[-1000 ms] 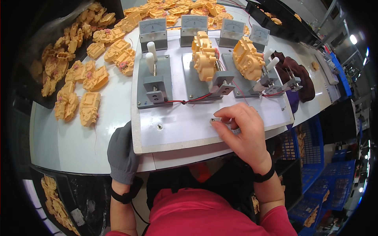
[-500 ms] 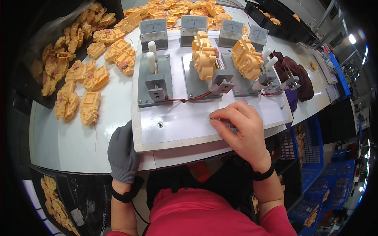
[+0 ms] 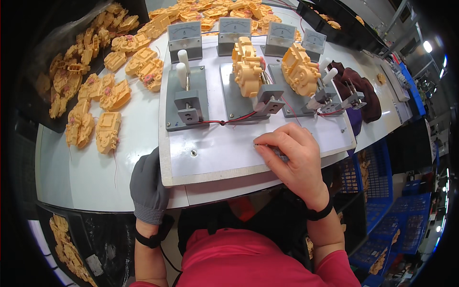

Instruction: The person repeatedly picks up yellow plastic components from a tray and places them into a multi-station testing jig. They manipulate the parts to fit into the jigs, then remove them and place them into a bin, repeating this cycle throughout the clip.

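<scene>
My right hand [image 3: 294,155] is bare and hovers over the front of the white board [image 3: 224,165]. Its thumb and forefinger pinch a tiny dark metal tip, seemingly a toggle switch; most of it is hidden. A similar toggle switch [image 3: 193,153] shows uncovered to the left. In a grey glove, my left hand [image 3: 149,186] rests by the board's left front corner, its fingers hidden. Behind my right hand, an orange plastic gear housing [image 3: 247,71] sits upright on a grey clamp fixture [image 3: 228,103]. Another orange housing [image 3: 300,71] is on the fixture to its right.
Analog panel meters [image 3: 185,40] stand behind the fixtures. The leftmost fixture [image 3: 203,95] has white-handled levers and holds no housing. Loose orange housings [image 3: 108,131] lie at left, beside a full black bin [image 3: 52,95]. A dark cloth [image 3: 370,103] lies right; blue crates [image 3: 382,191] stand below.
Almost nothing differs. Both hands hold the same place, and the board and housings at left appear shifted very slightly leftward in the picture.
</scene>
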The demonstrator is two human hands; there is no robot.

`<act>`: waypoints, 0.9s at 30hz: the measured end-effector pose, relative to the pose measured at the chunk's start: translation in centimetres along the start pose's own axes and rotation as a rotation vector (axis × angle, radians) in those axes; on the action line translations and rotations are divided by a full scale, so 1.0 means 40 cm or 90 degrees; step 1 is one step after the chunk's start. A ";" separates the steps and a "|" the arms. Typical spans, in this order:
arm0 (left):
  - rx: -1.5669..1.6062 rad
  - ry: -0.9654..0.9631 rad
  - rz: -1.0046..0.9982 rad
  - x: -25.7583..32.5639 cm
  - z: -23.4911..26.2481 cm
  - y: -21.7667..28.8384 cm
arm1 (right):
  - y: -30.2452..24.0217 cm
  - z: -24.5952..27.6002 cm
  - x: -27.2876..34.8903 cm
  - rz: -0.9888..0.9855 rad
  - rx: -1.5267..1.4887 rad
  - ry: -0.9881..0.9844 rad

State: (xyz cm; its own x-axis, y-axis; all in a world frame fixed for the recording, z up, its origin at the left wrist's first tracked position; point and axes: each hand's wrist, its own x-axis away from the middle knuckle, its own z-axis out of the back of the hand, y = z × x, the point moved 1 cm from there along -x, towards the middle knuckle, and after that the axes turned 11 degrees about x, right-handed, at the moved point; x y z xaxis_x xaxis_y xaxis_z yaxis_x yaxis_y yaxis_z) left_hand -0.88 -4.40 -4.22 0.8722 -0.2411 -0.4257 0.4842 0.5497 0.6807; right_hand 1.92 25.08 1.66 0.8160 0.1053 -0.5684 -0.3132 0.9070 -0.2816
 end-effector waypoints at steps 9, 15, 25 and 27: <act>-0.004 0.000 -0.003 0.000 -0.001 -0.005 | -0.001 -0.002 0.001 -0.001 0.006 0.000; 0.000 -0.010 0.007 -0.001 0.001 -0.002 | 0.002 -0.004 0.002 0.000 0.004 0.006; 0.001 -0.008 0.013 0.001 0.001 -0.002 | 0.000 -0.004 0.003 0.002 0.010 0.009; -0.002 -0.006 0.003 0.001 0.001 -0.003 | -0.001 -0.003 0.001 0.004 0.011 0.013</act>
State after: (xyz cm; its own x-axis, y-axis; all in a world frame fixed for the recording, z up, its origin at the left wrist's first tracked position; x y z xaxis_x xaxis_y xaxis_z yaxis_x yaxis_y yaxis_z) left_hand -0.88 -4.52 -4.28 0.8752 -0.2458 -0.4167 0.4796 0.5533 0.6810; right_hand 1.90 25.00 1.54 0.8039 0.1028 -0.5859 -0.3094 0.9135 -0.2642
